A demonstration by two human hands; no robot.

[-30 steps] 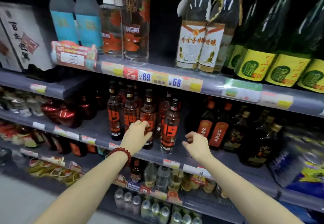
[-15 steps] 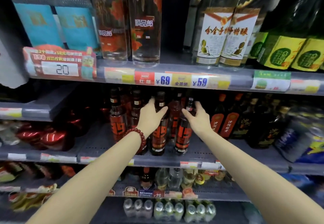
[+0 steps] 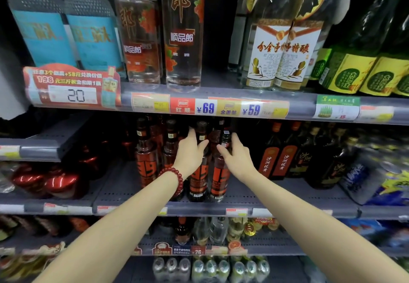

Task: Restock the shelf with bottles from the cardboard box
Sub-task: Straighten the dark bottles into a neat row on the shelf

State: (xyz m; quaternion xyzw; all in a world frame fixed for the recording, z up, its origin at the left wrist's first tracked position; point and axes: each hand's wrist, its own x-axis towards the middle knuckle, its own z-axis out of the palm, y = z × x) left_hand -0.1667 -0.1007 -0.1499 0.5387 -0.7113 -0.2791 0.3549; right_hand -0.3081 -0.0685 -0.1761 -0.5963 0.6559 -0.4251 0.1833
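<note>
Dark bottles with orange "19" labels stand in rows on the middle shelf [image 3: 294, 198]. My left hand [image 3: 189, 154], with a red bead bracelet on the wrist, is wrapped around the shoulder and neck of one front-row bottle [image 3: 198, 179]. My right hand [image 3: 238, 157] grips the neck of the bottle beside it [image 3: 221, 182]. Both bottles stand upright on the shelf, touching each other. The cardboard box is out of view.
The upper shelf [image 3: 303, 109] hangs just above the bottle caps, carrying clear bottles [image 3: 182, 35] and price tags. Dark red-labelled bottles [image 3: 278, 158] stand to the right, shiny red bottles [image 3: 55, 183] to the left. Lower shelves hold small bottles [image 3: 212, 269].
Both hands have risen from the shelf's front edge to the necks of the two front bottles and closed around them. The view has moved closer to the shelf.
</note>
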